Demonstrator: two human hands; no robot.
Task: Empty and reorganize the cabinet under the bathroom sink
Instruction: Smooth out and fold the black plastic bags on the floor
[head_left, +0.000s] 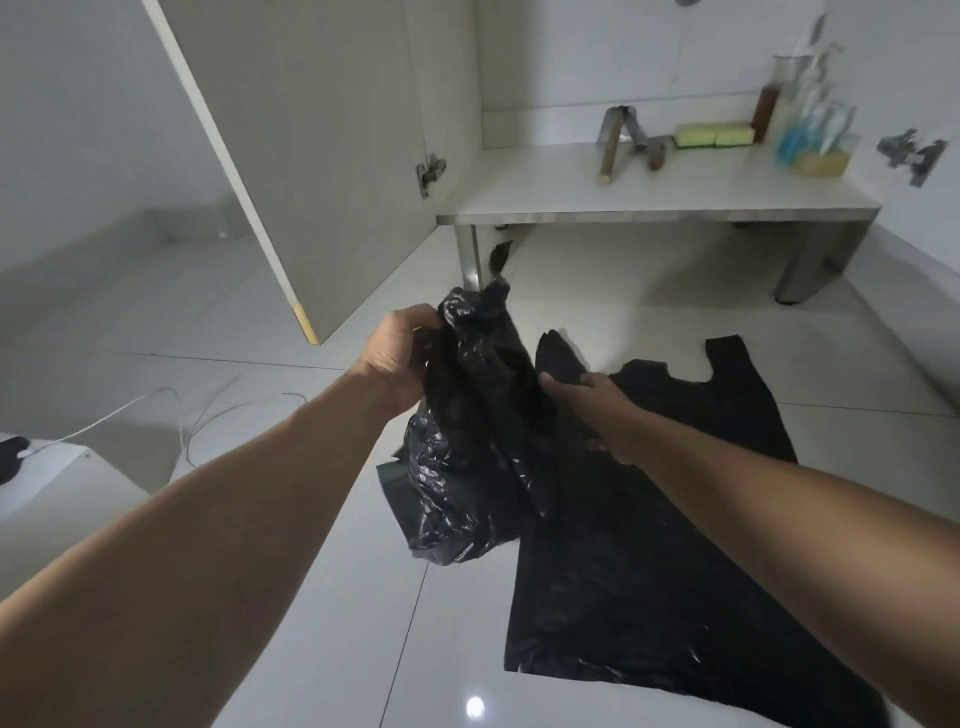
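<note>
Slippage is the nearest risk, judged from how the crumpled black bin bag (470, 431) is held. Its bunched neck is gripped by the left hand (400, 358), whose fingers are curled round the plastic, and the body of the bag hangs free above the tiled floor (291, 597). If the thin, glossy film were let slide through that grip, the bag would probably be dropped in a heap onto the floor.

The right hand (582, 400) is laid against the right side of the same bag, its thumb extended; its fingers are hidden behind the plastic, so whether anything is pinched cannot be told. A hard pull between the two hands might stretch or tear the film.

Just beside, a flat black carrier bag (649, 545) is spread on the tiles, handles pointing towards the cabinet. It could be dragged out of shape by the hanging bag, or slipped upon if it were stepped on.

To the left, a white cable (208, 415) is looped on the floor, where a foot might be caught.

Farther off, the open cabinet door (291, 156) stands ajar, and its lower corner could be struck on rising. On the cabinet floor (571, 192), green-and-yellow sponges (714, 135), a clear container of packets (821, 135) and a wooden-handled tool (610, 150) are left to be emptied; the tall container could be toppled by a careless reach.
</note>
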